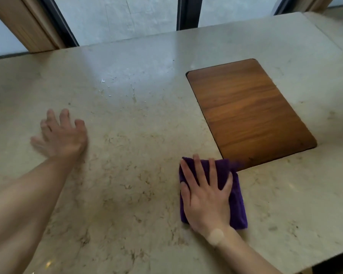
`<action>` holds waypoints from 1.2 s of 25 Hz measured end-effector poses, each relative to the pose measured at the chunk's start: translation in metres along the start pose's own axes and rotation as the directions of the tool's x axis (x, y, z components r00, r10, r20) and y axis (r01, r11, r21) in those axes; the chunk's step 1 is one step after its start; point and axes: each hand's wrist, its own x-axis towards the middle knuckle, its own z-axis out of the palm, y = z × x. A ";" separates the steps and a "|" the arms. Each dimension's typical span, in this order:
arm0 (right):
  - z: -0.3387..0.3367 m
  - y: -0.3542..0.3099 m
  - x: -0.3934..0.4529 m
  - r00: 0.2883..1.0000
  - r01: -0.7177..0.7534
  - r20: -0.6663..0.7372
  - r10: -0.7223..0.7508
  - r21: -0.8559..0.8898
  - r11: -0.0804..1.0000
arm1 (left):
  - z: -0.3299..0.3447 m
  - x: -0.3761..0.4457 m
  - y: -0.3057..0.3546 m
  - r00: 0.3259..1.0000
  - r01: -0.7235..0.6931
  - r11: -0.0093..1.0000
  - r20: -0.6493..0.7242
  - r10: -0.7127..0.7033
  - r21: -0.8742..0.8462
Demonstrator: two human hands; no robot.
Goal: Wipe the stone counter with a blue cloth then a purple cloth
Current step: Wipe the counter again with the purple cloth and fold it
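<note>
Big windows with dark frames run along the back, wood trim on the left, pale concrete-looking wall outside. Soft daylight glare comes through.

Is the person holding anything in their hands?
Not gripping. The right hand presses flat on top of the purple cloth, fingers spread. The left hand holds nothing.

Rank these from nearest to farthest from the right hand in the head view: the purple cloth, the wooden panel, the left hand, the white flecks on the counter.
From the right hand:
1. Purple cloth, directly under the palm.
2. Wooden panel, just ahead, to the right.
3. Left hand, far across on the left.
4. White flecks, farther back, toward the window.
</note>
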 end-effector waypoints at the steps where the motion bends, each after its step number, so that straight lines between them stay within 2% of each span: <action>1: -0.001 -0.007 0.029 1.000 -0.001 -0.002 0.001 -0.005 1.000 | 0.000 -0.001 0.002 1.000 0.014 1.000 0.002 -0.014 -0.013; 6: -0.017 -0.031 0.162 1.000 0.015 -0.021 -0.017 -0.053 0.998 | 0.001 -0.003 0.008 1.000 0.029 1.000 0.003 -0.029 0.011; 10: -0.034 -0.054 0.277 0.999 -0.004 0.054 0.004 0.010 1.000 | 0.007 0.001 0.003 1.000 0.022 1.000 -0.012 -0.023 -0.018; 15: -0.050 -0.072 0.413 0.997 0.038 0.069 -0.040 0.034 0.999 | 0.005 -0.001 0.009 0.999 0.049 0.999 0.012 -0.049 0.023; 21: -0.060 -0.103 0.527 0.992 0.086 0.089 -0.088 0.024 0.996 | 0.003 -0.001 0.010 0.998 0.060 0.996 0.001 -0.060 0.064; 23: -0.062 -0.115 0.545 0.983 0.148 0.104 -0.149 0.016 0.989 | 0.004 0.000 0.011 0.998 0.065 0.996 -0.009 -0.064 0.065; 25: -0.062 -0.124 0.550 0.957 0.269 0.119 -0.265 -0.022 0.963 | 0.005 0.002 0.009 0.998 0.064 0.996 -0.011 -0.064 0.058; 28: -0.062 -0.128 0.537 0.869 0.481 0.140 -0.475 -0.010 0.877 | 0.006 0.002 0.009 0.998 0.058 0.998 -0.009 -0.058 0.033; 30: -0.059 -0.125 0.516 0.826 0.549 0.128 -0.549 0.040 0.835 | 0.004 0.001 0.010 0.998 0.057 0.998 0.011 -0.057 0.035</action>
